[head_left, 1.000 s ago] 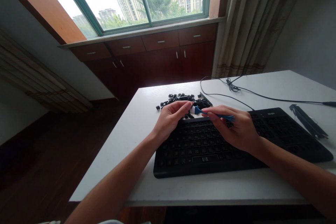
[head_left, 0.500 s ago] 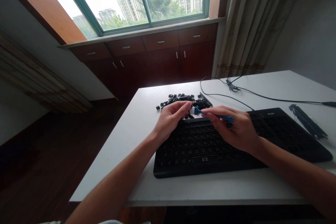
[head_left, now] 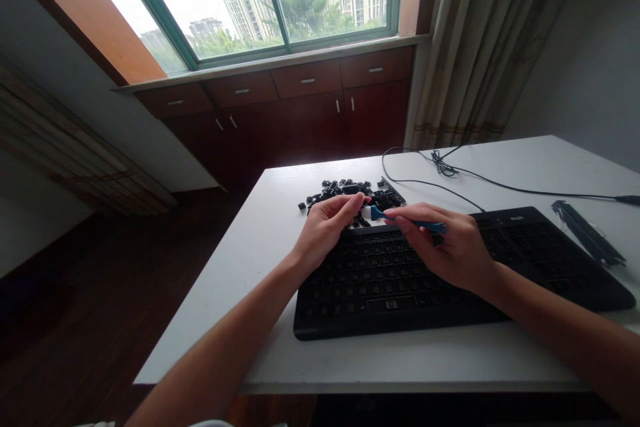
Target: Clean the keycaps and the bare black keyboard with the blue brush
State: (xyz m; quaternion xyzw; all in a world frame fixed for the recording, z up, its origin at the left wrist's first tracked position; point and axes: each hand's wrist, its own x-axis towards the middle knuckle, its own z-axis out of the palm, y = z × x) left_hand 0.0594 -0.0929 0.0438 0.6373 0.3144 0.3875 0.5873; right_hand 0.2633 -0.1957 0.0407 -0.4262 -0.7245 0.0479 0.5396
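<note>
My right hand [head_left: 453, 247] is closed around a small blue brush [head_left: 411, 221], its pale bristle end pointing left toward my other hand. Thumb and fingertips of my left hand [head_left: 330, 220] are pinched together just left of the bristles; whatever lies between them is too small and hidden to name. Both hands hover over the upper part of a black keyboard [head_left: 380, 260], whose keycaps are off across most of the visible area. Behind the hands, a pile of loose black keycaps [head_left: 350, 189] lies on the table, partly hidden by the left hand.
The white table [head_left: 220, 300] has its left edge beside my left forearm. A black cable [head_left: 520, 188] runs from the keyboard across the back right. To the keyboard's right lies a long dark strip-like piece [head_left: 587, 233]. Beyond stand wooden cabinets [head_left: 295, 113] under a window.
Almost nothing differs. The view has shifted very slightly, and both hands and the brush keep the same positions over the keyboard.
</note>
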